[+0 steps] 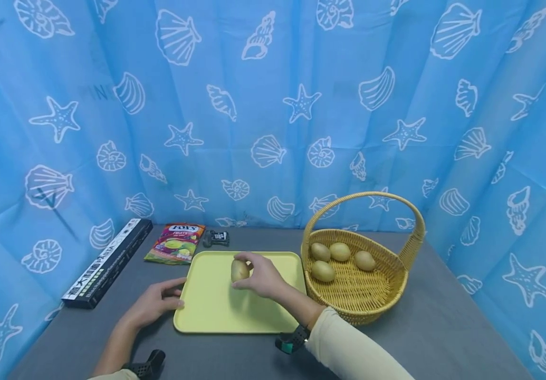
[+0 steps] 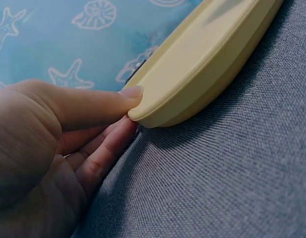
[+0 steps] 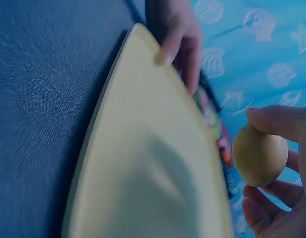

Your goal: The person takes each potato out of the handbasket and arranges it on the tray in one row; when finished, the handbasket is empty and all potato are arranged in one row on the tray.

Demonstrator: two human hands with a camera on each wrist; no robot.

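A potato (image 1: pixel 240 270), oval and yellow-brown, is pinched between the thumb and fingers of my right hand (image 1: pixel 264 277). It is held above the yellow tray (image 1: pixel 206 311), and the right wrist view shows its shadow side by side with the hand's on the tray floor. My left hand (image 1: pixel 155 302) grips the tray's left rim; in the left wrist view the thumb (image 2: pixel 100 105) lies on top of the rim and the fingers (image 2: pixel 105 148) sit against its outer side. More potatoes (image 1: pixel 323 271) lie in the wicker basket (image 1: pixel 372 315), just right of the tray.
The basket's tall arched handle (image 1: pixel 363 195) rises over it. Behind the tray lie a red Fox's candy bag (image 1: pixel 175 244) and a small black object (image 1: pixel 216 238). A long black box (image 1: pixel 107 264) lies at the left. A blue shell-print curtain (image 1: pixel 273 116) closes off the back.
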